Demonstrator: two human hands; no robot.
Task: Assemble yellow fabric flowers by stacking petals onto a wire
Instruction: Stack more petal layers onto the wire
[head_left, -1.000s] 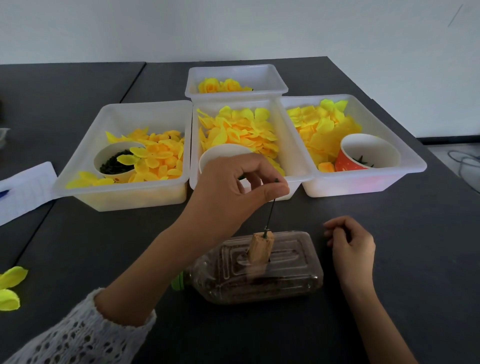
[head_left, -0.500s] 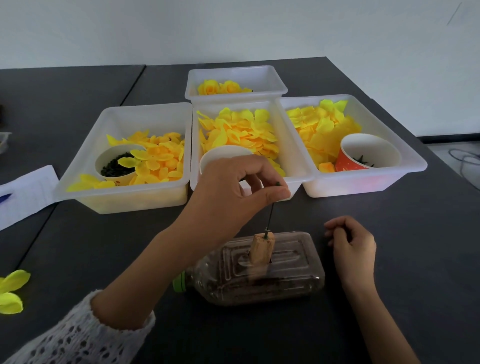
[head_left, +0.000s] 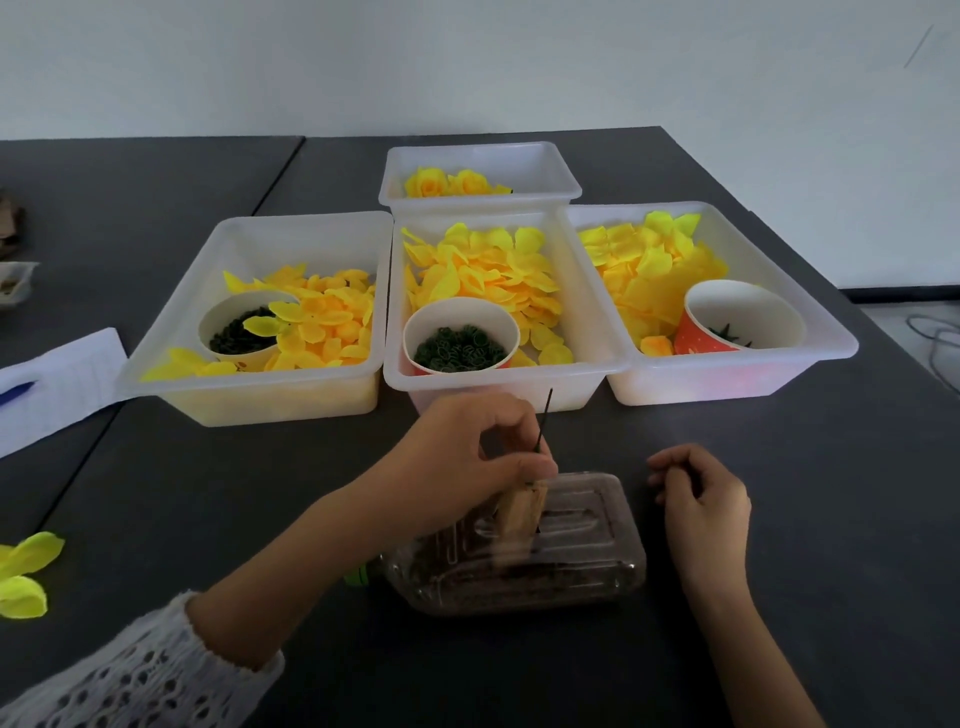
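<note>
Wire (head_left: 544, 420): thin, dark, straight, nearly upright with a slight lean; its top stands free in front of the middle bin's near wall, its foot goes down to the cork.
Cork (head_left: 519, 512): tan block standing on the bottle, partly hidden by the left hand.
Bottle (head_left: 524, 551): clear plastic, lying on its side on the dark table (head_left: 208, 493), green cap toward the left, dark grit inside.
Left hand (head_left: 467, 457): fingers curled, pinching the wire low down, just above the cork.
Right hand (head_left: 698, 499): rests on the table just right of the bottle, fingers loosely curled, holding nothing.
Petals (head_left: 483, 270): yellow fabric, heaped in three white bins beyond the bottle; middle bin (head_left: 597, 332) also holds a cup of dark rings (head_left: 460, 351).
Flowers (head_left: 452, 183): finished yellow ones in the far bin.
</note>
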